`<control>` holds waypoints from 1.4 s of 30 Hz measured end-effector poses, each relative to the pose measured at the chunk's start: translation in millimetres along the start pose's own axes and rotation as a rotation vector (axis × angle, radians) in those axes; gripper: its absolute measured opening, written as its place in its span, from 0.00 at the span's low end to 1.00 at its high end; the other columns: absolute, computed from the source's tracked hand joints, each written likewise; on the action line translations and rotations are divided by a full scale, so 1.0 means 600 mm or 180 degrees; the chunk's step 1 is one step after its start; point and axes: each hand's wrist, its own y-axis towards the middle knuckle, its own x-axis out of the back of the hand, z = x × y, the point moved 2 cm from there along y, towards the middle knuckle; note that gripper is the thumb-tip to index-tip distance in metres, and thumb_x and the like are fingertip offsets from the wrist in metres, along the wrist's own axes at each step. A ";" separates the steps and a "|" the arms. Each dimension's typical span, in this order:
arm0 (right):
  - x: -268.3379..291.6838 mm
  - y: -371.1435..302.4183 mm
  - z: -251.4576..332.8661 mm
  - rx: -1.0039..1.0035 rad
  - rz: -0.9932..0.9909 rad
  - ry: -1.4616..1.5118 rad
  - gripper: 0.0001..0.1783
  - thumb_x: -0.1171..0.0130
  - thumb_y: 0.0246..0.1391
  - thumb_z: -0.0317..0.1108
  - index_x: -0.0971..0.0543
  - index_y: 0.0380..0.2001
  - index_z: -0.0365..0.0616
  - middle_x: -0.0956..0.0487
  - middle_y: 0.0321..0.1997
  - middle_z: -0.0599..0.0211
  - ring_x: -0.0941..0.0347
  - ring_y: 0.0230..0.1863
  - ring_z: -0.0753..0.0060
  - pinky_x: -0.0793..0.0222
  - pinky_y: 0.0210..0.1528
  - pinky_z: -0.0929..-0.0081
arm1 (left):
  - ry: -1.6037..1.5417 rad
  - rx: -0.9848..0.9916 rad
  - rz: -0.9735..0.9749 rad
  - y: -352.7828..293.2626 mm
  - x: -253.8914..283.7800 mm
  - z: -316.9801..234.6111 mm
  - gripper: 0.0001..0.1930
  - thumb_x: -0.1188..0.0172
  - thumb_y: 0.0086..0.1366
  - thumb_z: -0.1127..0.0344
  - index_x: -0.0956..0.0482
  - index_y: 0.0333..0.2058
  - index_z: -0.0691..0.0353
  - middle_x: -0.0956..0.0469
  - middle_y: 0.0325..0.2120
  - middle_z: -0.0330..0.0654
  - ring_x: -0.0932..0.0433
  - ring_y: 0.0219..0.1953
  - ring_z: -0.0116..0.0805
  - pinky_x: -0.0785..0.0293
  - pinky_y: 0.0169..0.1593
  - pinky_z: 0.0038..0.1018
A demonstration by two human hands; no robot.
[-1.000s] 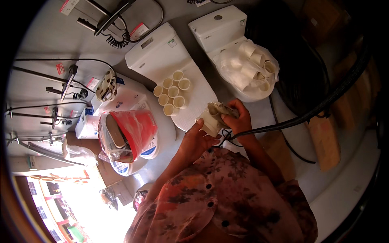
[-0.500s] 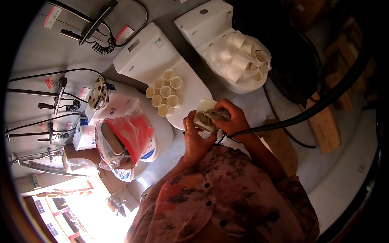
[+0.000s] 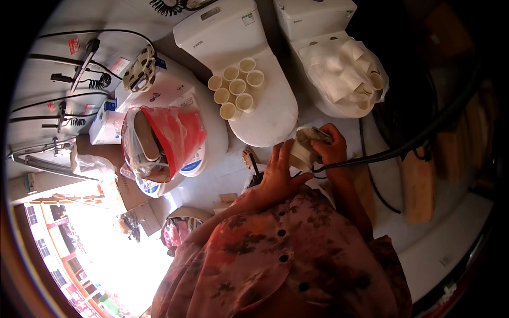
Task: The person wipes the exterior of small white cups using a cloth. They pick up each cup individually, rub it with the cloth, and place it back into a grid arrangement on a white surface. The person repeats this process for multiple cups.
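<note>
In front of my chest, both hands are on a pale, open, cup-like piece. My left hand is curled against its left side, fingers up along the wall. My right hand grips it from the right, with the fingers bent over the rim. A greyish, crumpled bit, perhaps a rag, shows by the right fingers; its kind is unclear. Beyond my hands, several pale hollow cylinders stand grouped on the closed lid of a white toilet.
To the right, a second white toilet bears a clear plastic bag of similar pale cylinders. At left are a red bag with a shoe-like item inside and white buckets. A black cable runs right, near wooden boards.
The view has shifted, so the toilets appear higher and further right. My hands still hold the pale piece, now tipped differently. The right fingers have moved over its rim.
</note>
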 end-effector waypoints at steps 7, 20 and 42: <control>-0.006 0.004 0.003 -0.0013 0.0131 0.0074 0.18 0.37 0.40 0.30 0.25 0.37 0.35 0.23 0.33 0.65 0.27 0.34 0.76 0.30 0.37 0.77 | -0.2955 0.1876 0.0505 0.014 0.009 0.019 0.43 0.31 0.57 0.60 0.50 0.62 0.67 0.29 0.46 0.52 0.22 0.42 0.40 0.20 0.39 0.32; -0.018 0.001 -0.016 -0.0069 0.0915 -0.0260 0.19 0.33 0.41 0.26 0.27 0.39 0.37 0.23 0.35 0.66 0.27 0.37 0.78 0.29 0.41 0.77 | -0.1707 0.1534 0.0085 -0.007 -0.001 0.050 0.42 0.31 0.53 0.65 0.47 0.61 0.72 0.23 0.40 0.51 0.20 0.37 0.34 0.22 0.42 0.29; 0.027 0.020 0.038 0.0372 0.1470 -0.0480 0.16 0.33 0.44 0.29 0.28 0.34 0.40 0.26 0.33 0.69 0.30 0.36 0.79 0.32 0.39 0.76 | -0.1785 0.1274 -0.0259 0.005 -0.036 0.024 0.37 0.33 0.54 0.71 0.43 0.59 0.69 0.23 0.39 0.47 0.22 0.37 0.31 0.23 0.40 0.25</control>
